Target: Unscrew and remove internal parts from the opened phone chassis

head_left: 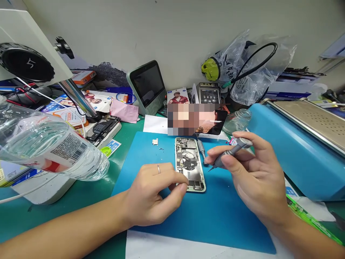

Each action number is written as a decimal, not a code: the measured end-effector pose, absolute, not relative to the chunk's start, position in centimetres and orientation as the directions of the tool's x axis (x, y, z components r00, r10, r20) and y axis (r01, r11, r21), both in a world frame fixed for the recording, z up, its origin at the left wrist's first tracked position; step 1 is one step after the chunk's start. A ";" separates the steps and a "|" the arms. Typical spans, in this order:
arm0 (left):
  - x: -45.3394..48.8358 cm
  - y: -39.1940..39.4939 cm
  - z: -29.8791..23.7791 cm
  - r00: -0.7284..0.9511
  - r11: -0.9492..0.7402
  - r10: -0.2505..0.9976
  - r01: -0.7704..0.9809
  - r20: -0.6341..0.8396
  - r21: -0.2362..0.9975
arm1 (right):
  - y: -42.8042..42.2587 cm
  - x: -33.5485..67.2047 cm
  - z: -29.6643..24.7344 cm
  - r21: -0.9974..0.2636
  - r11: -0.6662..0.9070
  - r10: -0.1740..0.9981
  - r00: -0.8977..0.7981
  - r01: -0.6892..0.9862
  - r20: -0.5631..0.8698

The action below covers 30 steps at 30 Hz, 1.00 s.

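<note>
An opened smartphone (194,174) lies on a blue mat (215,216), its inner parts bare. At its lower left edge is my left hand (159,192), thumb and forefinger pinched together; anything between the fingertips is too small or hidden to name. My right hand (256,176) grips a grey precision screwdriver (232,152), tilted with its tip down to the left, just right of the phone and apart from it. Another grey screwdriver (201,147) rests along the phone's upper right side. A small silvery metal part (155,141) and several tiny dark pieces (161,148) sit left of the phone.
Behind the phone, a detached phone screen (212,124) leans back near a glass jar (238,120). A large water bottle (67,147) and a microscope stand (74,93) occupy the left. A blue machine (293,144) borders the right, beside a green tool (309,216). A smart display (148,86) stands behind.
</note>
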State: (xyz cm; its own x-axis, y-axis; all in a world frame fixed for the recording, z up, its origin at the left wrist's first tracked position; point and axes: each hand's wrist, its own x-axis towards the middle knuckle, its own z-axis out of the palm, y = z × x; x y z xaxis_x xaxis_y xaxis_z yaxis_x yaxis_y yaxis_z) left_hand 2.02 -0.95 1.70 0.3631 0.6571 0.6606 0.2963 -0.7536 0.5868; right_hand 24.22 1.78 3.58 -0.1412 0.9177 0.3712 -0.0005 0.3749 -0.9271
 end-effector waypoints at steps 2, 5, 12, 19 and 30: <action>2.1 -0.9 1.7 0.371 -0.750 0.661 0.301 0.652 0.589 | 1.9 24.4 3.8 -0.926 0.376 0.919 -0.119 -0.016 0.375; 2.2 -0.9 1.7 0.382 -0.751 0.660 0.304 0.647 0.586 | 1.6 24.4 4.1 -0.908 0.419 0.905 -0.064 -0.027 0.420; 2.1 -0.8 1.8 0.398 -0.752 0.659 0.312 0.639 0.581 | 1.3 24.2 4.1 -0.869 0.494 0.869 -0.065 0.038 0.491; 2.0 -0.9 1.7 0.393 -0.741 0.671 0.322 0.628 0.590 | 1.4 24.3 3.4 -0.881 0.472 0.878 -0.109 0.028 0.466; 1.9 -0.8 1.5 0.376 -0.718 0.695 0.325 0.612 0.615 | 1.4 24.3 3.3 -0.895 0.446 0.890 -0.115 0.023 0.441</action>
State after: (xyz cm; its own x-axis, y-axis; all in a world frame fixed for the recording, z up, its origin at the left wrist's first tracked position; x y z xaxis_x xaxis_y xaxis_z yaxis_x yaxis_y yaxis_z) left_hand 1.92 -0.84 1.52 0.3765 0.6952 0.6124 0.3253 -0.7181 0.6153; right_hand 24.29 1.40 3.27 -0.1151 0.8903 0.4406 0.0228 0.4458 -0.8949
